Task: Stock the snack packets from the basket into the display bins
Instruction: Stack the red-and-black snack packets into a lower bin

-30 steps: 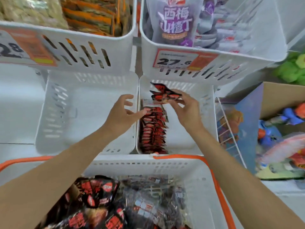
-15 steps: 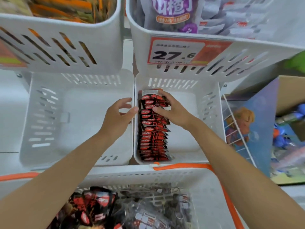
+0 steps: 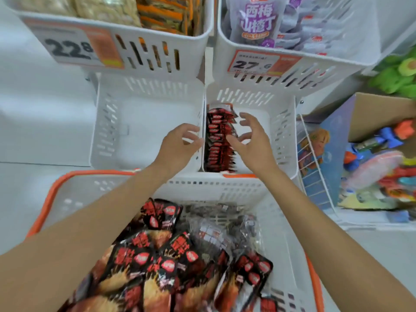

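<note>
Left hand (image 3: 177, 147), right hand (image 3: 253, 146), both empty, flanking packet row (image 3: 218, 140)

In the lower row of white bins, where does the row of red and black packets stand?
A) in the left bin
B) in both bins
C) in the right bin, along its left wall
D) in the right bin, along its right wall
C: the row of packets stands against the left wall of the lower right bin, while the lower left bin shows no packets.
</note>
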Motion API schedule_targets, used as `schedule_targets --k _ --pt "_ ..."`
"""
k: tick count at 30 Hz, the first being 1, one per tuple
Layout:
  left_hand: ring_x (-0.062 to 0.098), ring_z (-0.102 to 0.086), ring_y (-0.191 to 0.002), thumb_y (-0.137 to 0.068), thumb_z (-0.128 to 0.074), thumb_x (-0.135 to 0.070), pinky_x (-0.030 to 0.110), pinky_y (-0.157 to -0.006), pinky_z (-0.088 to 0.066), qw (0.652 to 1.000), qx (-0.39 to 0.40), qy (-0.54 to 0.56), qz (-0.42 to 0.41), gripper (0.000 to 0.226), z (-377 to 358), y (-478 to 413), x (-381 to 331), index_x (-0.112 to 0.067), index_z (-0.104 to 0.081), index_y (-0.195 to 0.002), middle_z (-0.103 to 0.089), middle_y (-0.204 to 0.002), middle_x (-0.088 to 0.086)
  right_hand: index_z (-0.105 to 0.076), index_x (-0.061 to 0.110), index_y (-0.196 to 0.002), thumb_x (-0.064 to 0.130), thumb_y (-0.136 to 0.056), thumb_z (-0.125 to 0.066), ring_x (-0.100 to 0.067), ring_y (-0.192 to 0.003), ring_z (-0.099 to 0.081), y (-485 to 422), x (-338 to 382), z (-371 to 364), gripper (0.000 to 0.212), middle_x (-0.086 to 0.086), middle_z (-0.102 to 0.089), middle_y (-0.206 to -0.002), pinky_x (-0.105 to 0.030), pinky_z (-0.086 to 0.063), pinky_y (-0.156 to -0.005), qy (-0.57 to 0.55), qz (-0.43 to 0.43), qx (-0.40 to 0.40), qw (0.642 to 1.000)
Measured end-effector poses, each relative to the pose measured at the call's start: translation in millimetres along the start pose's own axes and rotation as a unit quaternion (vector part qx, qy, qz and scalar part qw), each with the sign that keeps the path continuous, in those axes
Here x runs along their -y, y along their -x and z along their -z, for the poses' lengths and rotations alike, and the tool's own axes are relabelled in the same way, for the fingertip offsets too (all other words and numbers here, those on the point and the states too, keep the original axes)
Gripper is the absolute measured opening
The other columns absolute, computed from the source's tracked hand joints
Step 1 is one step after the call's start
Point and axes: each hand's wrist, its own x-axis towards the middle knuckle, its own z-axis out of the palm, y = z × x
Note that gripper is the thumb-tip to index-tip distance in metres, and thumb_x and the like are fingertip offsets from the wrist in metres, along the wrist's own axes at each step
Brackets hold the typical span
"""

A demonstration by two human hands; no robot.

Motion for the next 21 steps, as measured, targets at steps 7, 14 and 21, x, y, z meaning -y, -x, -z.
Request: schedule_targets --k 7,14,21 --pt "0.007 -0.059 -0.069 -0.09 -0.069 -0.023 0.02 -0.066 -0.044 0.999 0.025 -0.032 0.026 0.015 52 107 26 -0.029 -0.062 -0.102 -0.063 -0.086 -0.009 -0.061 0.02 -0.121 0.021 -0.095 -0.063 -0.01 -0.097 -0.061 128 15 -40 0.026 0.003 -0.063 -0.113 -0.027 -0.049 -0.084 0.046 -0.093 0.234 0.967" --pt "0.016 -0.06 -0.102 -0.089 -0.07 -0.021 0.038 -0.098 -0.048 0.993 0.041 -0.057 0.097 0.038 95 177 65 -0.023 -0.057 -0.125 -0.065 -0.114 -0.001 -0.056 0.016 -0.123 0.023 -0.101 -0.052 -0.03 -0.11 -0.059 186 18 -93 0.023 -0.001 -0.056 -0.12 -0.035 -0.045 -0.085 0.149 -0.072 0.299 0.94" --pt "0.011 -0.07 -0.087 -0.088 -0.07 -0.008 0.024 -0.069 -0.055 0.994 0.074 0.043 0.066 0.025 80 183 31 -0.015 -0.066 -0.112 -0.073 -0.101 0.002 -0.051 0.017 -0.124 0.012 -0.096 -0.061 -0.014 -0.095 -0.064 162 97 -60 0.03 -0.002 -0.061 -0.116 -0.036 -0.057 -0.085 -0.074 -0.033 0.229 0.97"
